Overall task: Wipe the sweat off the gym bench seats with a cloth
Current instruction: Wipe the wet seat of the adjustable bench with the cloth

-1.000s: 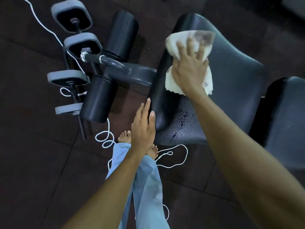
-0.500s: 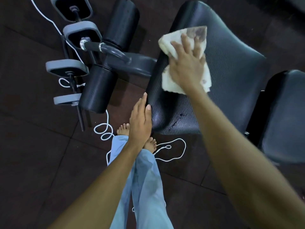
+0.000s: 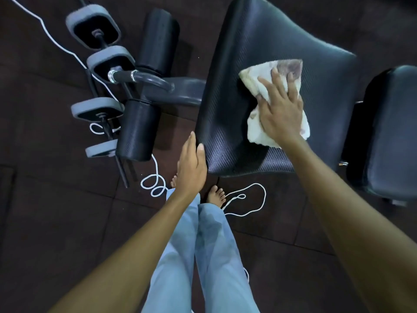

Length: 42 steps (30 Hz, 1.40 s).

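Black textured bench seat (image 3: 327,71): my flat right hand (image 3: 282,109) has carried the stained white cloth (image 3: 255,80) from the end edge to mid-seat, so the wipe is advancing; my open left hand (image 3: 191,168) braces its corner.

This is a gym, a weights corner. A black padded bench seat (image 3: 282,37) with a ribbed vinyl cover fills the middle of the floor, and a second black pad (image 3: 392,132) sits just beside it on the right. Off the seat's front end a grey steel tube (image 3: 144,78) carries two black foam leg rollers (image 3: 158,39). Beside those lie square grey-rimmed weight plates (image 3: 92,26) on thin bars. Underfoot are dark rubber floor tiles (image 3: 56,222), their seams showing.
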Tool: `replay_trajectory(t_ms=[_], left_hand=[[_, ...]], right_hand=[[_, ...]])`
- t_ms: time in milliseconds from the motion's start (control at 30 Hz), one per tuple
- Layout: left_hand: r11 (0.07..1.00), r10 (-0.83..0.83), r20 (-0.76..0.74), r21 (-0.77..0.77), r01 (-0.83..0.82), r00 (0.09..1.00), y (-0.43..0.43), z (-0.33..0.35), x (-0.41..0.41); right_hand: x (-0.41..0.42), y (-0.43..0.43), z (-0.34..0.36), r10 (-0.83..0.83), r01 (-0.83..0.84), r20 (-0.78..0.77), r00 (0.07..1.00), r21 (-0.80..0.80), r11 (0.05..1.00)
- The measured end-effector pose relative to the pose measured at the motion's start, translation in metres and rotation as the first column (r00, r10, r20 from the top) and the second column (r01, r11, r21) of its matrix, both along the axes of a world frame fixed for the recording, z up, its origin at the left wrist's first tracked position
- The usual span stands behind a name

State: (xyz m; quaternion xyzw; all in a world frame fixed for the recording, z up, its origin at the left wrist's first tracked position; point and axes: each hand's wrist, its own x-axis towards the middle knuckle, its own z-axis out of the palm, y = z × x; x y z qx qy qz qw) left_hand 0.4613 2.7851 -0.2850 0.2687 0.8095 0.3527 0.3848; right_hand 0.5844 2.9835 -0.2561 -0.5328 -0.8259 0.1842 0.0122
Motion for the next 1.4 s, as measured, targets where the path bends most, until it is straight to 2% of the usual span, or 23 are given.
replay_trajectory(t_ms=[67, 100, 200, 267, 333, 433, 500, 600, 667, 700, 767, 867, 933, 967, 1033, 1067, 1100, 1133, 1167, 1267, 1400], left_hand=[[1.000, -0.025, -0.009, -0.008, 0.025, 1.000, 0.020, 0.003, -0.012], [0.999, -0.046, -0.027, 0.003, 0.046, 0.999, 0.031, 0.006, -0.019], [0.987, -0.150, -0.132, 0.030, 0.155, 0.980, 0.068, 0.013, -0.050], [0.956, -0.276, -0.231, 0.034, 0.291, 0.933, 0.095, 0.018, -0.073], [0.883, -0.431, -0.371, 0.015, 0.469, 0.823, 0.122, 0.023, -0.094], [0.698, -0.625, -0.562, -0.092, 0.710, 0.542, 0.167, 0.025, -0.114], [0.570, -0.717, -0.600, -0.210, 0.794, 0.355, 0.200, 0.023, -0.119], [0.461, -0.782, -0.584, -0.308, 0.832, 0.217, 0.227, 0.013, -0.120], [0.420, -0.810, -0.552, -0.313, 0.852, 0.197, 0.229, 0.006, -0.124], [0.410, -0.826, -0.525, -0.311, 0.858, 0.205, 0.228, 0.004, -0.129], [0.381, -0.843, -0.504, -0.317, 0.869, 0.187, 0.229, 0.003, -0.140], [0.301, -0.858, -0.503, -0.328, 0.895, 0.104, 0.237, 0.004, -0.144], [0.287, -0.877, -0.466, -0.314, 0.905, 0.116, 0.238, 0.004, -0.142], [0.285, -0.880, -0.460, -0.309, 0.908, 0.119, 0.238, 0.003, -0.142], [0.272, -0.883, -0.456, -0.299, 0.915, 0.113, 0.240, 0.001, -0.144], [0.264, -0.891, -0.440, -0.298, 0.917, 0.113, 0.241, 0.002, -0.145], [0.254, -0.897, -0.428, -0.299, 0.920, 0.108, 0.242, 0.003, -0.145], [0.242, -0.901, -0.422, -0.301, 0.922, 0.098, 0.243, 0.003, -0.143], [0.230, -0.908, -0.410, -0.305, 0.924, 0.090, 0.243, 0.005, -0.142], [0.221, -0.924, -0.373, -0.324, 0.920, 0.091, 0.245, 0.007, -0.143], [0.212, -0.936, -0.344, -0.383, 0.899, 0.075, 0.246, 0.012, -0.139]], right_hand=[[-0.011, -0.013, -0.002, -0.079, 0.079, 0.036, 0.996, 0.020, 0.997], [-0.007, -0.026, -0.002, -0.048, 0.045, 0.048, 0.998, 0.051, 0.998], [0.035, -0.070, -0.003, 0.234, -0.239, 0.062, 0.970, 0.085, 0.967], [0.070, -0.086, -0.006, 0.253, -0.256, 0.049, 0.966, 0.076, 0.964], [0.086, -0.082, -0.008, 0.065, -0.066, 0.025, 0.998, 0.062, 0.996], [0.070, -0.060, -0.008, -0.246, 0.245, 0.012, 0.969, 0.057, 0.968], [0.047, -0.049, -0.008, -0.432, 0.431, 0.010, 0.902, 0.063, 0.900], [0.001, -0.053, -0.009, -0.680, 0.678, 0.028, 0.733, 0.055, 0.733], [-0.027, -0.062, -0.009, -0.738, 0.734, 0.051, 0.672, 0.078, 0.674], [-0.039, -0.070, -0.008, -0.733, 0.728, 0.051, 0.678, 0.091, 0.680], [-0.048, -0.093, -0.007, -0.656, 0.649, 0.029, 0.754, 0.121, 0.751], [-0.032, -0.144, -0.008, -0.417, 0.406, 0.000, 0.909, 0.231, 0.884], [-0.017, -0.178, -0.011, -0.379, 0.361, 0.019, 0.925, 0.264, 0.895], [-0.016, -0.188, -0.013, -0.452, 0.431, 0.020, 0.892, 0.262, 0.863], [-0.037, -0.186, -0.013, -0.689, 0.672, -0.016, 0.725, 0.239, 0.701], [-0.056, -0.178, -0.013, -0.772, 0.754, -0.018, 0.635, 0.228, 0.616], [-0.079, -0.168, -0.011, -0.803, 0.783, -0.007, 0.596, 0.226, 0.579], [-0.099, -0.159, -0.009, -0.782, 0.757, 0.012, 0.624, 0.240, 0.608], [-0.115, -0.151, -0.010, -0.719, 0.688, 0.036, 0.694, 0.262, 0.677], [-0.124, -0.147, -0.014, -0.434, 0.378, 0.107, 0.895, 0.337, 0.862], [-0.078, -0.185, -0.010, -0.073, -0.008, 0.204, 0.976, 0.368, 0.930]])
